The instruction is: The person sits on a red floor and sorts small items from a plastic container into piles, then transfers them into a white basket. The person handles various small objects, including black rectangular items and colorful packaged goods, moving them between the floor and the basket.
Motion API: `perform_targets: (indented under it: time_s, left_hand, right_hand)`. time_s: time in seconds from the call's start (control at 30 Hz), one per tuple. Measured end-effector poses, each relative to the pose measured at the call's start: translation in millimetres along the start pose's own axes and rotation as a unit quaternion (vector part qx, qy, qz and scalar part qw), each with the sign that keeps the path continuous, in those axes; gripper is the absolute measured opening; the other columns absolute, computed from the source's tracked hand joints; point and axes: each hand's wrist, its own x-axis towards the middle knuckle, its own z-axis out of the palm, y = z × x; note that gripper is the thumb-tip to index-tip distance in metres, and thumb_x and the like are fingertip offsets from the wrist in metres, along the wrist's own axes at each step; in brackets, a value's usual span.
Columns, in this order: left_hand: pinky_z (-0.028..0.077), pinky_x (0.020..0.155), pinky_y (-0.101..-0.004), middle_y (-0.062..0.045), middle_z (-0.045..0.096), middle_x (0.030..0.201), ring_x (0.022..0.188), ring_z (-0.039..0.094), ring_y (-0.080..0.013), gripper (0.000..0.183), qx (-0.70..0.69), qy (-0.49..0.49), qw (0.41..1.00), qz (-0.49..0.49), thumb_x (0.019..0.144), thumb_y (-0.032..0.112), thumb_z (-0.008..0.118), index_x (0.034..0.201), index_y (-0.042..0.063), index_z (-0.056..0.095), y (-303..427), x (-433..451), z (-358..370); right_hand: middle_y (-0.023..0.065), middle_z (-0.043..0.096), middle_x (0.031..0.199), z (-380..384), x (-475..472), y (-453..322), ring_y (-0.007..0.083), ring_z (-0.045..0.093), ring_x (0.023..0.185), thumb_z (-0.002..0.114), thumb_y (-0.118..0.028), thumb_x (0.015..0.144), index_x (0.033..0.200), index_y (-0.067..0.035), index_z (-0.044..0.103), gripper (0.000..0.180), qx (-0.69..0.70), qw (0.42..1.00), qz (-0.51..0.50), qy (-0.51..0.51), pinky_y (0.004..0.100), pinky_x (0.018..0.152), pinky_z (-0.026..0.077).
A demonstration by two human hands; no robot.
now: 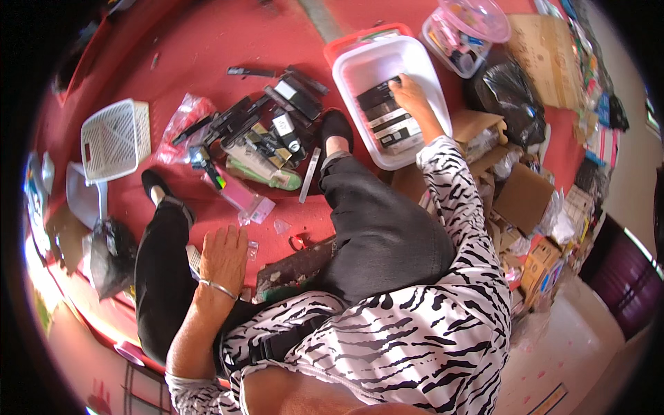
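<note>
My right hand (pixel 410 96) reaches into a white plastic basin (pixel 386 160), its fingers curled on the end of a black box (pixel 374 94). Below that box, several flat black and white boxes (pixel 397 132) lie stacked in a row inside the basin. My left hand (pixel 224 259) hangs over the red floor near my left leg, fingers extended, with nothing in it. A metal bangle (pixel 219 288) circles that wrist. Between my feet spreads a loose pile of small, mostly black boxes (pixel 233 122), with a green plastic item (pixel 275 176) among them.
A white perforated basket (pixel 111 140) stands at the left, above a dustpan (pixel 85 194) and a dark plastic bag (pixel 111 254). On the right are a tub of small items (pixel 456 44), a black bag (pixel 511 98), and heaped cardboard (pixel 524 197). A clear strip (pixel 309 175) lies by my right foot.
</note>
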Motion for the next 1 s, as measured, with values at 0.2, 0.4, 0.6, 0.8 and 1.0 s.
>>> perform_targets:
  time_s: [0.2,0.4,0.6,0.8,1.0]
  left_hand:
    - [0.031,0.091,-0.0391,-0.010,0.052,0.113,0.107,0.046,-0.0227,0.040,0.022,-0.021,1.000,-0.002,0.077,0.021,0.050,0.113,0.003,0.051,0.9,6.1,-12.9]
    - [0.030,0.094,-0.0393,-0.010,0.052,0.112,0.105,0.046,-0.0235,0.042,-0.001,-0.017,0.999,-0.049,0.076,0.020,0.050,0.114,0.003,0.051,9.8,0.3,-10.3]
    - [0.028,0.096,-0.0431,-0.013,0.050,0.117,0.109,0.045,-0.0260,0.044,-0.031,-0.065,0.996,-0.056,0.077,0.020,0.050,0.117,0.001,0.049,17.0,6.1,-6.3]
    - [0.028,0.096,-0.0437,-0.015,0.050,0.118,0.110,0.045,-0.0275,0.046,-0.035,-0.073,0.995,-0.051,0.076,0.020,0.051,0.117,0.000,0.048,16.4,4.7,-9.1]
    - [0.030,0.095,-0.0416,-0.014,0.052,0.115,0.108,0.046,-0.0262,0.045,-0.061,-0.083,0.994,-0.048,0.074,0.021,0.053,0.113,0.000,0.050,15.5,1.0,-9.8]
  right_hand:
    - [0.0263,0.058,0.090,-22.4,0.7,28.3,0.0400,0.055,0.089,0.045,-0.033,0.081,0.086,0.004,0.057,0.039,-0.069,0.996,-0.042,-0.028,0.0471,0.080,0.041]
    - [0.0191,0.060,0.079,-52.8,-15.3,-121.5,0.0363,0.058,0.080,0.048,-0.025,0.082,0.081,-0.002,0.060,0.026,0.025,0.959,-0.274,0.072,0.0428,0.071,0.044]
    - [0.0211,0.061,0.096,35.9,-65.5,-246.1,0.0335,0.059,0.092,0.055,-0.054,0.073,0.091,0.000,0.063,0.058,-0.215,0.906,-0.227,-0.285,0.0397,0.078,0.046]
    - [0.0226,0.055,0.105,105.0,-108.3,-224.3,0.0338,0.056,0.097,0.066,-0.049,0.066,0.104,0.003,0.042,0.069,-0.118,0.958,-0.200,-0.166,0.0425,0.080,0.046]
    - [0.0189,0.061,0.091,139.5,-91.1,-233.1,0.0299,0.059,0.084,0.075,-0.037,0.059,0.092,0.003,0.059,0.054,-0.041,0.931,-0.262,-0.251,0.0364,0.074,0.046]
